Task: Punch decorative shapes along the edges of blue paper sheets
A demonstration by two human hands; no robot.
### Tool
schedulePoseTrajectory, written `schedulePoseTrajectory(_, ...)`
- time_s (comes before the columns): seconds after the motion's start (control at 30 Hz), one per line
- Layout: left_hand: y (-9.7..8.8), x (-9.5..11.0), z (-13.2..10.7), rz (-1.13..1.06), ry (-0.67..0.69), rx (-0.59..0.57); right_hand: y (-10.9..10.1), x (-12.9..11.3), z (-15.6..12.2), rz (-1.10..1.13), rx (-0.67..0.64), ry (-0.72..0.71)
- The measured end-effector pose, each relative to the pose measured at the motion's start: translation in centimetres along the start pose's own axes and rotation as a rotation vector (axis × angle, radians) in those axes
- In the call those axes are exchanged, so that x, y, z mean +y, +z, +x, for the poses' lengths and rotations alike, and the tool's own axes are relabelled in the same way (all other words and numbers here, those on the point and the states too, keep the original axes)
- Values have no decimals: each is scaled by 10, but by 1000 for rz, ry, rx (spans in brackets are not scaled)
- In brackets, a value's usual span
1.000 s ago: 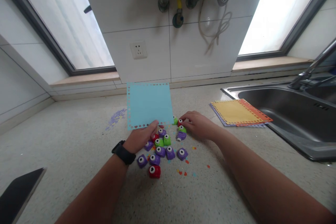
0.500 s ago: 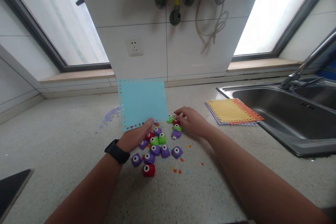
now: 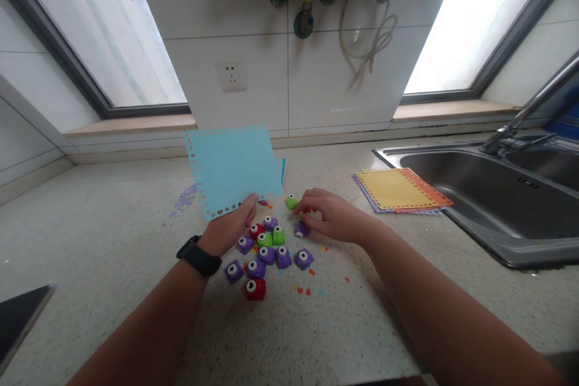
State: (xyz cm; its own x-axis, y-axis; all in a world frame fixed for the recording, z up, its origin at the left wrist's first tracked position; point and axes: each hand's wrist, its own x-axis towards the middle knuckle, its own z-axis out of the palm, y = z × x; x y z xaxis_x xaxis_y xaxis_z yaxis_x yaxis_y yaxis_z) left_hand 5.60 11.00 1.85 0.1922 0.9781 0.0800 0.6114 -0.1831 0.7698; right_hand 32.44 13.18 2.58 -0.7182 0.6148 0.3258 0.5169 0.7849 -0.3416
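Note:
Pinched at its lower edge, a light blue paper sheet [image 3: 233, 169] stands tilted in my left hand [image 3: 230, 226], which wears a black watch. Small shapes are punched along the sheet's edges. My right hand [image 3: 332, 214] has its fingers curled over a craft punch [image 3: 307, 210], of which only a little red shows. Just left of those fingertips is a green punch [image 3: 292, 201], and a purple punch [image 3: 302, 229] lies below the thumb. Several purple, green and red punches [image 3: 266, 254] are grouped between my forearms, a red one [image 3: 256, 289] nearest me.
Yellow, orange and purple punched sheets [image 3: 398, 190] are stacked left of the steel sink [image 3: 502, 253]. Paper bits [image 3: 307, 292] dot the speckled counter [image 3: 113, 235], with a purple and yellow heap [image 3: 184, 200] behind my left wrist. A dark panel [image 3: 22, 319] lies at the left.
The blue sheet and my left hand have shifted left and slightly up, uncovering more paper behind. My right hand has moved slightly left, its fingers closing over the red punch; the green one beside it is hidden.

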Motion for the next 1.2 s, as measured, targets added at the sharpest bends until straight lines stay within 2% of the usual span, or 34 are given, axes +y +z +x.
schedulePoseTrajectory(0.27,-1,3,1,-36,-17,0,0,2,-2,-35,-192,59)
schedulePoseTrajectory(0.43,0,2,1,-31,25,8,0,3,-1,-75,-195,97)
schedulePoseTrajectory(0.53,1,4,1,-76,63,34,-1,2,-1,-2,-143,89)
schedulePoseTrajectory(0.67,0,7,-2,-98,43,-2,4,6,-2,312,70,155)
schedulePoseTrajectory(0.8,0,10,-5,-153,42,-42,8,10,2,831,324,275)
schedulePoseTrajectory(0.93,2,13,-6,-231,104,-104,4,0,5,1238,562,258)
schedulePoseTrajectory(1.1,7,17,-6,-461,152,-181,-2,-19,6,1474,573,206)
schedulePoseTrajectory(1.2,10,17,-6,-511,141,-207,-2,-27,5,1568,553,152)
